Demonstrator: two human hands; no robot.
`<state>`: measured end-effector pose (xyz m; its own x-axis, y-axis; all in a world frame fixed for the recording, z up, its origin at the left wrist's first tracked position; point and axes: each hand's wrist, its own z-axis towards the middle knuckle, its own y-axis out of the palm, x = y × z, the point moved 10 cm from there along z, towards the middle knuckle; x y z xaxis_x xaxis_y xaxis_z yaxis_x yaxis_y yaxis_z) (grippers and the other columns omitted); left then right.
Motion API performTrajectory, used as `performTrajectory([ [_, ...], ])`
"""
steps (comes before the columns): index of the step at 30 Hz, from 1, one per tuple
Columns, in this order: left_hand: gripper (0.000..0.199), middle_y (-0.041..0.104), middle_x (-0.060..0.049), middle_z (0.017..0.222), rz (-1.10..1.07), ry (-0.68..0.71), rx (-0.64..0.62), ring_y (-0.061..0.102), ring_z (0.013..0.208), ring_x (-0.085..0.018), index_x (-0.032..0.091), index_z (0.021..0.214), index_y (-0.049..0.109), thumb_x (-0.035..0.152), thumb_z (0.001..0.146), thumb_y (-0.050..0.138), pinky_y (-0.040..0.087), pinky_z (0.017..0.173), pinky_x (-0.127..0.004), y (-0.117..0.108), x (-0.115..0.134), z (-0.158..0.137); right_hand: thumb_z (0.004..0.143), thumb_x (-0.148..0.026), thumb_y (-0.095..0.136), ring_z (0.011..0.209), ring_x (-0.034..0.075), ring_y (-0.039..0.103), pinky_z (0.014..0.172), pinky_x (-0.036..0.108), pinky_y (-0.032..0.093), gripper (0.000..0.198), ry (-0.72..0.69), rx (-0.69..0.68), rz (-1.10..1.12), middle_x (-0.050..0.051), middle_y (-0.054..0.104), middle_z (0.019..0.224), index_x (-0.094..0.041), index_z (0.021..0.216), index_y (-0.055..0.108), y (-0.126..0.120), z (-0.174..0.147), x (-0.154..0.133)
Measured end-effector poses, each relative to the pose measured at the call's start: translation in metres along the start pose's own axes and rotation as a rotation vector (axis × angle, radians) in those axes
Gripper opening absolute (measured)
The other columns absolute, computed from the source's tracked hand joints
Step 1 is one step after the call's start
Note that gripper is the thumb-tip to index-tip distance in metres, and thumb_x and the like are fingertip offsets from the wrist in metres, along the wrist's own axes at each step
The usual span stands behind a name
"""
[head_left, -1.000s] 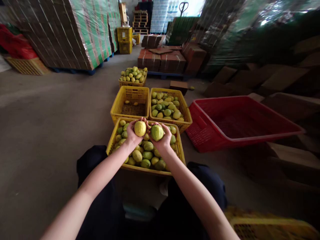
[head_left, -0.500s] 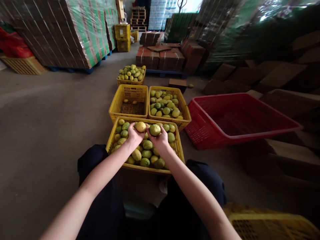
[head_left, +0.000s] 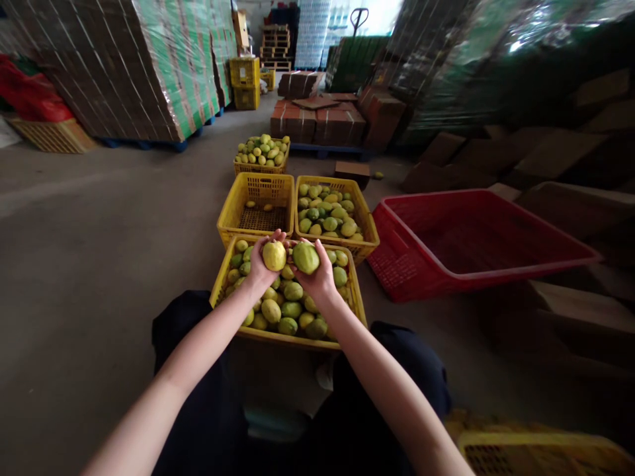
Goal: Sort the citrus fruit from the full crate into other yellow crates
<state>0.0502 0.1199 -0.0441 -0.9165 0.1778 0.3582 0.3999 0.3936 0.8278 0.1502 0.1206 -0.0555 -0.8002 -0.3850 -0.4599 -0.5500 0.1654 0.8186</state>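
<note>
My left hand (head_left: 258, 264) is wrapped round a yellow lemon-like fruit (head_left: 274, 256). Close beside it, my right hand (head_left: 317, 274) grips a greener lemon-like fruit (head_left: 305, 258). Both hands are above the near yellow crate (head_left: 292, 338), which is filled with green and yellow fruits (head_left: 292, 291) of the same kind. The hands and forearms cover part of that fruit. The exact kind of fruit I cannot tell.
Behind stand a yellow crate (head_left: 225, 215) with a few fruits on its floor and a fuller yellow crate (head_left: 370, 231). Another heaped crate (head_left: 260, 168) is farther back. On the right are a large red bin (head_left: 397, 261) and cardboard (head_left: 585, 307). Wrapped stacks (head_left: 188, 73) line the left.
Both fruits have been turned in my hands, with their ends now more toward me. My left hand has shifted slightly left, its fingers raised behind the yellow fruit.
</note>
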Motion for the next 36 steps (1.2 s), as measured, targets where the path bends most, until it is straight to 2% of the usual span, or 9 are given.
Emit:
performTrajectory([
  [5,0.035,0.074,-0.004,0.065,0.027,-0.031,0.004,0.069,0.058,-0.015,0.011,0.107,0.079,0.016,0.098,0.046,0.057,0.068,-0.024,0.006,0.002,-0.004,0.09,-0.034,0.065,0.08,0.023,0.076,0.071,0.034,0.065,0.017,-0.008,-0.084,-0.001,0.002,0.075,0.071,-0.022,0.079,0.069,0.006,-0.006,-0.003],
  [10,0.035,0.071,-0.003,0.06,0.062,-0.055,-0.004,0.068,0.054,-0.015,0.01,0.106,0.078,0.017,0.1,0.044,0.056,0.062,-0.023,0.01,-0.002,-0.008,0.087,-0.032,0.068,0.083,0.024,0.076,0.076,0.037,0.067,0.013,-0.011,-0.088,0.005,0.003,0.074,0.071,-0.022,0.078,0.069,0.004,-0.008,-0.006],
  [18,0.036,0.074,-0.003,0.076,-0.07,-0.071,0.085,0.072,0.067,-0.014,0.014,0.121,0.071,0.018,0.102,0.041,0.06,0.068,-0.022,-0.008,-0.012,-0.004,0.094,-0.05,0.066,0.069,0.021,0.073,0.07,0.037,0.066,0.028,-0.075,0.138,0.088,0.0,0.075,0.074,-0.023,0.09,0.07,-0.017,-0.003,-0.012],
  [23,0.031,0.074,-0.005,0.083,0.151,-0.151,0.102,0.075,0.075,-0.017,0.016,0.115,0.067,0.027,0.105,0.04,0.064,0.077,-0.028,-0.025,-0.025,0.01,0.09,-0.042,0.068,0.065,0.018,0.07,0.06,0.03,0.063,0.018,-0.112,0.186,0.115,0.0,0.073,0.074,-0.024,0.093,0.067,-0.022,-0.004,-0.021],
  [28,0.015,0.073,-0.008,0.078,0.505,-0.391,0.083,0.076,0.073,-0.019,0.016,0.103,0.069,0.024,0.099,0.058,0.061,0.064,-0.027,-0.075,-0.073,-0.005,0.085,-0.031,0.066,0.064,0.017,0.069,0.059,0.028,0.063,0.009,-0.167,0.259,0.136,-0.003,0.069,0.069,-0.028,0.093,0.064,-0.037,-0.008,-0.036],
  [30,0.017,0.071,-0.006,0.071,0.858,-0.609,-0.001,0.076,0.068,-0.02,0.019,0.092,0.069,0.032,0.098,0.061,0.058,0.057,-0.026,-0.112,-0.103,-0.029,0.082,-0.029,0.067,0.064,0.017,0.069,0.058,0.029,0.063,0.009,-0.164,0.277,0.121,-0.003,0.069,0.068,-0.028,0.09,0.064,-0.042,-0.011,-0.042],
  [32,0.018,0.07,-0.007,0.07,1.119,-0.802,-0.059,0.078,0.073,-0.023,0.02,0.082,0.068,0.033,0.094,0.064,0.06,0.061,-0.03,-0.154,-0.121,-0.054,0.081,-0.028,0.065,0.064,0.018,0.07,0.059,0.029,0.062,0.007,-0.137,0.284,0.122,-0.002,0.07,0.069,-0.027,0.088,0.064,-0.045,-0.013,-0.045],
  [34,0.014,0.071,-0.004,0.072,1.278,-0.904,-0.115,0.079,0.079,-0.027,0.023,0.078,0.067,0.031,0.09,0.068,0.064,0.068,-0.04,-0.184,-0.124,-0.07,0.082,-0.027,0.062,0.063,0.018,0.07,0.059,0.028,0.062,0.005,-0.109,0.295,0.144,-0.001,0.071,0.069,-0.026,0.086,0.065,-0.048,-0.015,-0.048],
  [36,0.009,0.071,-0.003,0.074,1.342,-0.884,-0.097,0.079,0.083,-0.03,0.023,0.08,0.067,0.028,0.085,0.074,0.065,0.072,-0.047,-0.191,-0.109,-0.069,0.084,-0.028,0.06,0.062,0.017,0.07,0.058,0.028,0.061,0.006,-0.107,0.307,0.164,-0.001,0.072,0.068,-0.025,0.085,0.065,-0.052,-0.018,-0.051],
])
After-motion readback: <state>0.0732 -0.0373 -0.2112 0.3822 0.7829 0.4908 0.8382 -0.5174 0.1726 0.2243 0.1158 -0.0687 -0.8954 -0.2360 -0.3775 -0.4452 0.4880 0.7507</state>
